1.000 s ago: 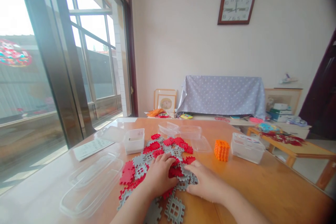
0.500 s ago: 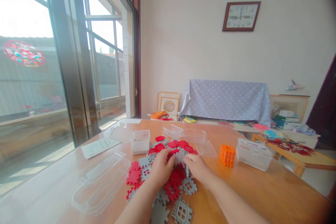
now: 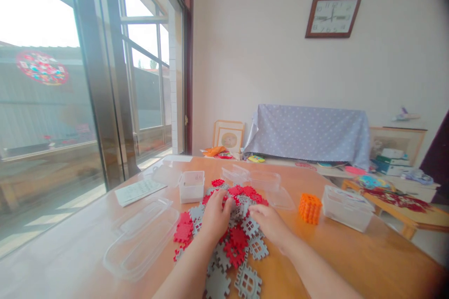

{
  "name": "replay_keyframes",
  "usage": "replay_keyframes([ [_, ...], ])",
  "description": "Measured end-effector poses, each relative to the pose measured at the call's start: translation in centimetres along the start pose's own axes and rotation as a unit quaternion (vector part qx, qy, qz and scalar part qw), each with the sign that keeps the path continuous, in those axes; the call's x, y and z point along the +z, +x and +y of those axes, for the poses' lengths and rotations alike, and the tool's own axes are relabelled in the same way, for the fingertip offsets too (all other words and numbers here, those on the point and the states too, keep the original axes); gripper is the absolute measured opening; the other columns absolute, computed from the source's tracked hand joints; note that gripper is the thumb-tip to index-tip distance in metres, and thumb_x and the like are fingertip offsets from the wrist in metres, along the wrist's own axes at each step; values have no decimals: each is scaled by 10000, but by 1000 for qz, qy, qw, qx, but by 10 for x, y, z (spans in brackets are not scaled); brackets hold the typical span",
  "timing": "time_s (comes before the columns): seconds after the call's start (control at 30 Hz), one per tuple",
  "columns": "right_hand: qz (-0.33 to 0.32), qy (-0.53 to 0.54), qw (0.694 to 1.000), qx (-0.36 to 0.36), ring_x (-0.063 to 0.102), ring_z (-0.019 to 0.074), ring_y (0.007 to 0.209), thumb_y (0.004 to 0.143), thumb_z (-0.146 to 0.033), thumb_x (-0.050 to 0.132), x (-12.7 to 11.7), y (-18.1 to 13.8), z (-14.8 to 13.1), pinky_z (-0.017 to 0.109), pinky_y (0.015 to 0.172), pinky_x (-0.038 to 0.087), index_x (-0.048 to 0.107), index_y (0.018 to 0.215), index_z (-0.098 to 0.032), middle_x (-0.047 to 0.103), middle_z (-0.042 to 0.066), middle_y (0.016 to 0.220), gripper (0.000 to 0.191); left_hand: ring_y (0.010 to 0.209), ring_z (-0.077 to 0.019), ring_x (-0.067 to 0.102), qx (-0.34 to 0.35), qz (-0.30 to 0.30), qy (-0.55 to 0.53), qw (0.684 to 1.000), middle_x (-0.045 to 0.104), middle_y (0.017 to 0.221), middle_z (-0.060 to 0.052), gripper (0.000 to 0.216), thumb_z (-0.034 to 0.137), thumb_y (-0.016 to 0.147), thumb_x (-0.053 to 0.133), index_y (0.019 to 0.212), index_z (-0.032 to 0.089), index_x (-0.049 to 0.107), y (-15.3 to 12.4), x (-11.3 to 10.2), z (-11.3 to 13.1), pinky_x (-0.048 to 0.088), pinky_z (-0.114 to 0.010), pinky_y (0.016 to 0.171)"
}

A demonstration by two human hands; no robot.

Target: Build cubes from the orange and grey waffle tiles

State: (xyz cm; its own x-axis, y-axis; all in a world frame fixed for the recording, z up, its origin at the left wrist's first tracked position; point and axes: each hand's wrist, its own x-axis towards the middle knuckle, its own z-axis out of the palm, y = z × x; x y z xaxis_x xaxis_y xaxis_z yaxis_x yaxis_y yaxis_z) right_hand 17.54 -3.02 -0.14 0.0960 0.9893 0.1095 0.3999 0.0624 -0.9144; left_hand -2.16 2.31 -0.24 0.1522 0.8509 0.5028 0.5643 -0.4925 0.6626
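Red and grey interlocking plastic tiles with toothed edges lie heaped on the table before me. My left hand (image 3: pixel 215 217) is curled over the heap's left side, thumb and fingers bent together; what they hold is hard to make out. On the right, the fingers of my right hand (image 3: pixel 268 224) are pinched at the top of a grey window tile (image 3: pixel 250 227). Between the hands are red tiles (image 3: pixel 238 237) and more grey ones. Closer to me lie a plain grey tile (image 3: pixel 217 284) and another grey window tile (image 3: pixel 247 281).
Left of the heap are a clear lid (image 3: pixel 140 243), a printed sheet (image 3: pixel 140 191) and a small white box (image 3: pixel 191 188). Clear containers (image 3: pixel 264 181) lie behind it. An orange block built of tiles (image 3: pixel 310 209) and a lidded box (image 3: pixel 346 209) stand right on the wooden table (image 3: pixel 333 261).
My hands have moved slightly apart. The plain grey tile between them no longer shows there. The grey window tile under my right hand now faces me more. The view has shifted slightly.
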Motion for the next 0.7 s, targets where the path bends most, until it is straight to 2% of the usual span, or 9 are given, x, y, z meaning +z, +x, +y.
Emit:
replay_keyframes([
  [0.07, -3, -5, 1000, -5, 655, 243, 961, 807, -406, 575, -6, -7, 1, 339, 866, 474, 748, 1054, -174, 758, 61, 1008, 380, 1313, -273, 508, -4, -26, 52, 998, 625, 1353, -87, 323, 350, 950, 489, 1225, 249, 625, -3, 2, 3, 332, -488, 1132],
  [0.13, -2, 3, 1000, 5, 662, 240, 938, 801, -404, 567, -11, -12, 6, 329, 831, 479, 744, 1049, -175, 761, 59, 988, 381, 1350, -302, 463, 1, -38, 100, 994, 616, 1372, -71, 320, 325, 941, 507, 1236, 277, 619, -7, 3, 8, 269, -561, 1146],
  [0.27, 27, 8, 998, 49, 665, 223, 835, 774, -414, 576, -20, -16, 23, 310, 726, 488, 739, 1023, -179, 756, 45, 899, 380, 1276, -296, 492, 69, -35, 145, 986, 668, 1242, -67, 267, 249, 907, 532, 1149, 266, 643, -11, -1, 20, 319, -502, 1110],
  [0.33, 53, -14, 998, 35, 666, 221, 830, 785, -423, 571, -26, -16, 31, 313, 735, 494, 738, 1020, -187, 756, 41, 900, 373, 1242, -291, 497, 97, -30, 154, 983, 680, 1172, -66, 247, 215, 894, 528, 1105, 257, 649, -13, -4, 27, 340, -475, 1087],
  [0.43, 78, -68, 995, -12, 676, 230, 863, 834, -410, 538, -33, -14, 39, 332, 795, 503, 737, 1033, -205, 761, 47, 921, 348, 1162, -275, 520, 129, -44, 148, 979, 680, 1101, -72, 220, 205, 902, 502, 1058, 247, 652, -17, -6, 40, 380, -438, 1034],
  [0.57, 54, -121, 989, -58, 672, 249, 1044, 851, -339, 533, -33, -10, 49, 366, 939, 490, 703, 1154, -232, 749, 74, 1102, 363, 1072, -270, 546, 168, -115, 138, 969, 687, 1013, -75, 220, 243, 920, 482, 1038, 260, 666, -28, -3, 54, 400, -443, 994],
  [0.63, 46, -141, 987, -68, 643, 251, 1145, 846, -301, 527, -29, -8, 55, 386, 1005, 466, 650, 1267, -231, 709, 88, 1225, 444, 1139, -292, 530, 194, -153, 148, 957, 696, 1039, -75, 243, 281, 922, 494, 1087, 277, 671, -34, 0, 57, 345, -506, 1064],
  [0.7, 42, -153, 985, -69, 608, 256, 1219, 831, -277, 533, -26, -8, 60, 400, 1062, 436, 616, 1330, -227, 671, 97, 1303, 507, 1276, -332, 457, 197, -169, 172, 950, 693, 1135, -82, 282, 325, 912, 520, 1153, 285, 661, -38, 4, 57, 221, -590, 1143],
])
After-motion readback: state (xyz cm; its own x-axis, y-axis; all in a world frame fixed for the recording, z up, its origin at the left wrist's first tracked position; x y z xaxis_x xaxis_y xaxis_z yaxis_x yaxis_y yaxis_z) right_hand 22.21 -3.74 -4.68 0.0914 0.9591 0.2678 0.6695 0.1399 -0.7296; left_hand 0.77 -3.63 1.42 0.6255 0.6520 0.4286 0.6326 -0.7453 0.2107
